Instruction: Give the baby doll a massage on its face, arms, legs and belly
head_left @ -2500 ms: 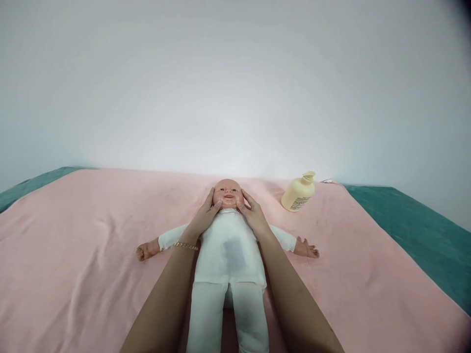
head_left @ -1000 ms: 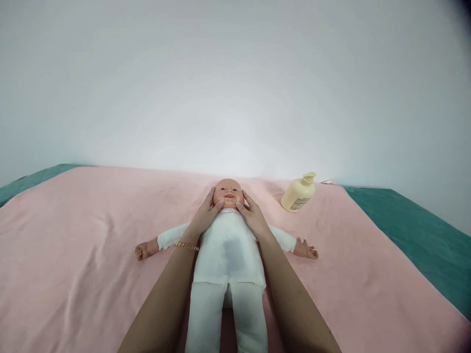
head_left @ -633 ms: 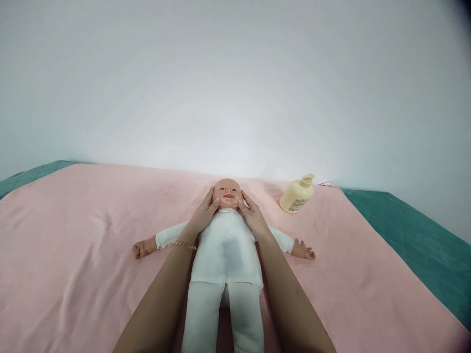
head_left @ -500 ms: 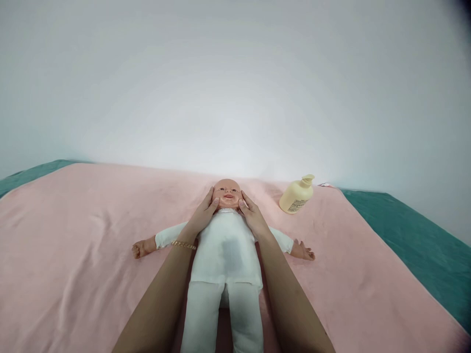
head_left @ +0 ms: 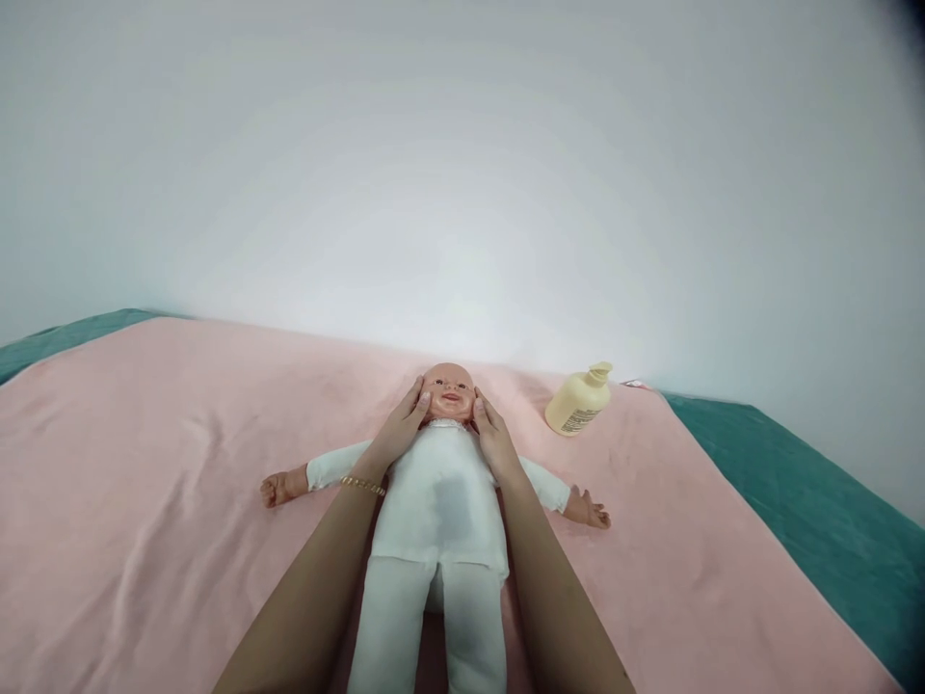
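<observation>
Pink blanket (head_left: pixel 108 463) over green cover (head_left: pixel 809 482) | pale wall (head_left: pixel 462 173) behind | doll (head_left: pixel 440 511) on blanket

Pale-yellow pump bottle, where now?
Head view: the pale-yellow pump bottle sits on the pink cloth, right of the white-clothed doll, apart from the right hand.
</observation>
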Demonstrator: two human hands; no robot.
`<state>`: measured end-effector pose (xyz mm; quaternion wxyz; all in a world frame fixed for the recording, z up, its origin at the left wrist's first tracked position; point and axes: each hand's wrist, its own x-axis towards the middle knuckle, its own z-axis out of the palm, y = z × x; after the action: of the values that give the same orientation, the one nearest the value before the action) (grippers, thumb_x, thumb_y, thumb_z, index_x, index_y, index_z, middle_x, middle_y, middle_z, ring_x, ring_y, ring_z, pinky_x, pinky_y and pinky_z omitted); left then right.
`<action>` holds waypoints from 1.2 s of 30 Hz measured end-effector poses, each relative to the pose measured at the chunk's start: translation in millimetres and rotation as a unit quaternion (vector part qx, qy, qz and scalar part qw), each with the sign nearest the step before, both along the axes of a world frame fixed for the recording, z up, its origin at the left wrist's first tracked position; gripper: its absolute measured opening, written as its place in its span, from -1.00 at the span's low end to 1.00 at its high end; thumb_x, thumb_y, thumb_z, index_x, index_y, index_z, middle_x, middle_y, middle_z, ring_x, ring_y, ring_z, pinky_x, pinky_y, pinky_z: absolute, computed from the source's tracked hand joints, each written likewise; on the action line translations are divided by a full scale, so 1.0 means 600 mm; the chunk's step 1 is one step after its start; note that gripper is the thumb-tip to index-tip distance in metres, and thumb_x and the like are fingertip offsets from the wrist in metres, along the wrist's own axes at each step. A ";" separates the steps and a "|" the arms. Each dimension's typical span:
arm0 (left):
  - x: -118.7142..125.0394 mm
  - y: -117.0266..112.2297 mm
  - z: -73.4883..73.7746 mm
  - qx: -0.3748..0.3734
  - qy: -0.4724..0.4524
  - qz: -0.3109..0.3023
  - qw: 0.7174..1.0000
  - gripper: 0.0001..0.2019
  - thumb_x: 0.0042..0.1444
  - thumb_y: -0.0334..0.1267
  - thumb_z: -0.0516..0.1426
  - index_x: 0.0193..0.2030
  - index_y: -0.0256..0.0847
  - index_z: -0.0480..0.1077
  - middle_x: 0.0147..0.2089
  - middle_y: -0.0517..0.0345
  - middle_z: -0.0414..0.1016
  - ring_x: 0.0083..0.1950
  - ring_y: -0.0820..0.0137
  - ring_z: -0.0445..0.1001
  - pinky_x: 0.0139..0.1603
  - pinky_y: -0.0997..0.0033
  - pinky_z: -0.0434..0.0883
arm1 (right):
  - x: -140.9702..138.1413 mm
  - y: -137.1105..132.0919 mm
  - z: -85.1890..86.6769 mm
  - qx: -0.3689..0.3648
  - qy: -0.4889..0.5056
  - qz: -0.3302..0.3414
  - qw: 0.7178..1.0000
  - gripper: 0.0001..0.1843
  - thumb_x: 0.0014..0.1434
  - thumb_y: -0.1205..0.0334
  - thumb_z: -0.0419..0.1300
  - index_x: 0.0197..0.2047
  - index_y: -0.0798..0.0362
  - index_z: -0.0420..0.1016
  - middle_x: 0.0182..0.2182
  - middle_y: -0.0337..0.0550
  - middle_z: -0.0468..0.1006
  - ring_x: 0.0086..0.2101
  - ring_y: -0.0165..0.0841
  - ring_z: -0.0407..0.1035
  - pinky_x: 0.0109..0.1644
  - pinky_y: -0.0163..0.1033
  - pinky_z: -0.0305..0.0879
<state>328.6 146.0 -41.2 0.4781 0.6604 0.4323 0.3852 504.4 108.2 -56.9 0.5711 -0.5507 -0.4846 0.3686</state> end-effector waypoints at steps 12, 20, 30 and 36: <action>-0.002 -0.010 -0.006 0.098 0.001 0.058 0.993 -0.25 0.26 0.17 -0.13 0.43 -0.30 -0.12 0.47 -0.13 -0.14 0.46 0.20 -0.11 0.42 0.13 -0.07 | -0.009 -0.019 0.022 0.006 -0.043 -0.039 0.998 -0.09 0.14 -0.38 -0.02 0.32 0.16 0.18 0.30 0.04 0.18 0.27 -0.17 0.10 0.33 -0.09 0.06; -0.026 -0.044 0.008 0.122 -0.018 0.100 0.987 -0.48 0.27 0.00 -0.06 0.28 -0.22 0.16 0.35 -0.15 0.19 0.36 0.16 0.16 0.31 0.04 0.17 | 0.007 -0.046 0.023 0.025 -0.074 -0.074 0.994 -0.30 0.15 -0.22 0.06 0.19 0.09 0.34 0.21 0.06 0.33 0.18 -0.14 0.25 0.22 -0.03 0.21; 0.104 -0.071 0.143 0.202 0.116 0.068 0.970 -0.63 0.31 -0.15 -0.13 -0.42 -0.19 0.36 -0.48 0.12 0.44 -0.40 0.34 0.43 -0.29 0.31 0.36 | 0.208 -0.109 0.128 0.099 -0.149 -0.300 0.937 -0.49 0.06 0.17 -0.01 0.06 0.15 0.41 0.07 0.13 0.43 0.07 -0.06 0.31 0.16 0.13 0.22; 0.250 -0.039 0.154 0.141 0.101 -0.044 0.984 -0.73 0.26 -0.10 0.08 -0.14 -0.29 0.41 -0.20 0.08 0.48 -0.23 0.39 0.47 -0.17 0.26 0.45 | 0.254 -0.064 0.156 0.123 -0.343 -0.226 0.903 -0.33 -0.05 0.42 -0.09 0.17 0.15 0.33 0.22 0.06 0.29 0.23 -0.20 0.14 0.32 0.02 0.07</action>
<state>478.7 122.7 51.3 0.3503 0.7750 0.3908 0.3520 656.9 69.6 36.8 0.5005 -0.6630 -0.5550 -0.0446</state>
